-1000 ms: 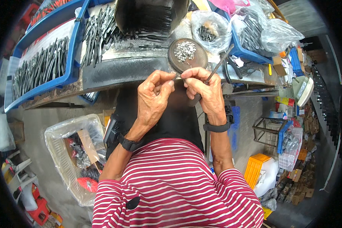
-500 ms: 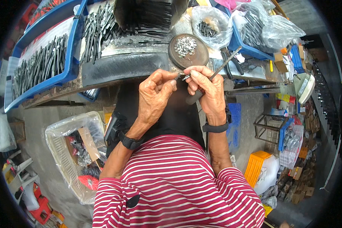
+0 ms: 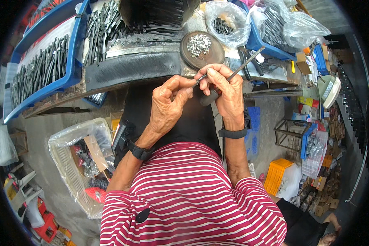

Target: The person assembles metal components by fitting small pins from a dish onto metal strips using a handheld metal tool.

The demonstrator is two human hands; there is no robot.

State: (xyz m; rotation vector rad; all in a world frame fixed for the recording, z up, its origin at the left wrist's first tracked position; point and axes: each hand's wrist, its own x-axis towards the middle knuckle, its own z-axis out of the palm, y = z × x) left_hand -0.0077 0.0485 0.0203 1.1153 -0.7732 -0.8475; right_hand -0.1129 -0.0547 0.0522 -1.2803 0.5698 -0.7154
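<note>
In front of my chest, my left hand [image 3: 171, 100] pinches one end of a small dark slender metal part [image 3: 199, 81] between thumb and fingers. The fingertips of my right hand [image 3: 226, 92] are closed at the part's other end. Tucked in that same right hand is a screwdriver-like tool; its dark handle [image 3: 209, 98] sticks out below the fingers and its metal shaft [image 3: 247, 62] points up and right. Just beyond my fingertips stands a round brown dish [image 3: 188, 57] with a heap of small shiny metal pieces [image 3: 199, 44].
A blue tray [image 3: 74, 61] of dark slender parts stands at the left. More parts [image 3: 102, 33] lie loose on the bench. At the right are a plastic bag [image 3: 229, 16] of small parts, pliers [image 3: 245, 65] and a lamp [image 3: 329, 92]. Another person [image 3: 303, 225] shows at lower right.
My hands have come together, and the small part now spans between both sets of fingertips. Another person has come into view at the lower right.
</note>
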